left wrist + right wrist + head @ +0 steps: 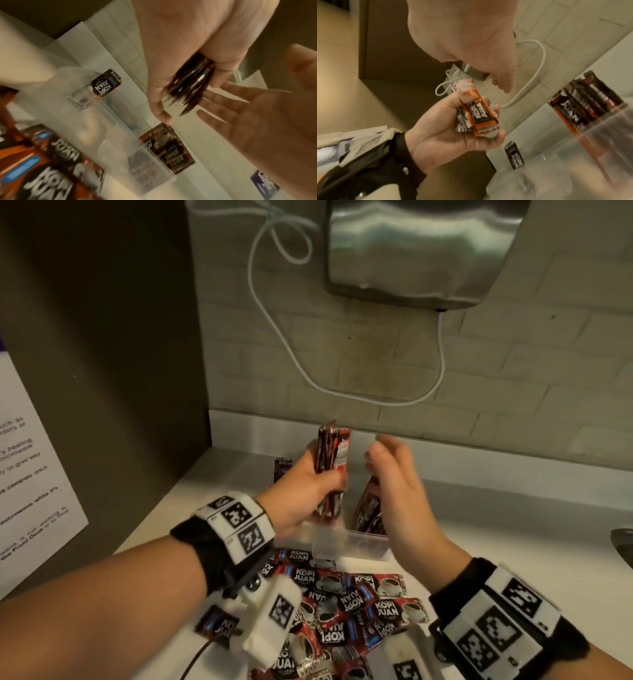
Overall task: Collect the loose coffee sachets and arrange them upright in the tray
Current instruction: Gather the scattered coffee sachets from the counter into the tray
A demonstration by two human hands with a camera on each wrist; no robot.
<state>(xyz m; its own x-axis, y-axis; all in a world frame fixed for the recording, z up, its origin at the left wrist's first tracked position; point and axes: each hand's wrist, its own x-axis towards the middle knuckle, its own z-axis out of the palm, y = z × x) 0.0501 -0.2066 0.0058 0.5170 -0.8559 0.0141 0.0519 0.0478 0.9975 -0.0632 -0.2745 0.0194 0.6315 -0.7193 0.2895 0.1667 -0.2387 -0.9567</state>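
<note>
Steel wall dispenser [421, 251], white cable [274, 313]

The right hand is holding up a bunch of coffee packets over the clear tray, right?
Not quite. The left hand holds the bunch of coffee packets over the clear tray; the right hand is open and holds nothing. The head view shows this.

Glossy foil sachets [346, 607] (clear plastic tray [356, 546]).

The loose sachets [346, 607] on the counter read "KOPI JUAN".
</note>
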